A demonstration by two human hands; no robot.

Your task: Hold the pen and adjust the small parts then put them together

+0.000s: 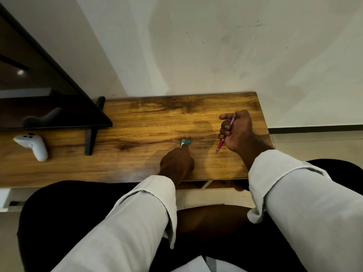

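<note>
Pen in one hand, small teal part under the other

Right hand [236, 132] grips a pink pen [225, 134]; left hand [177, 162] pinches a teal-tipped piece [182, 143] on the surface [137, 122], a teal bit [189, 142] just beside; apparently unassembled.

A: The light is dim and warm; the brown wood-grain desk top [149, 118] glows brightest in its middle, with soft shadows beside both hands.

B: A small glare spot sits on the dark glossy monitor screen [20, 72]. Straight edges bow toward the borders, and the rolled white sleeves [294, 193] look slightly soft.
</note>
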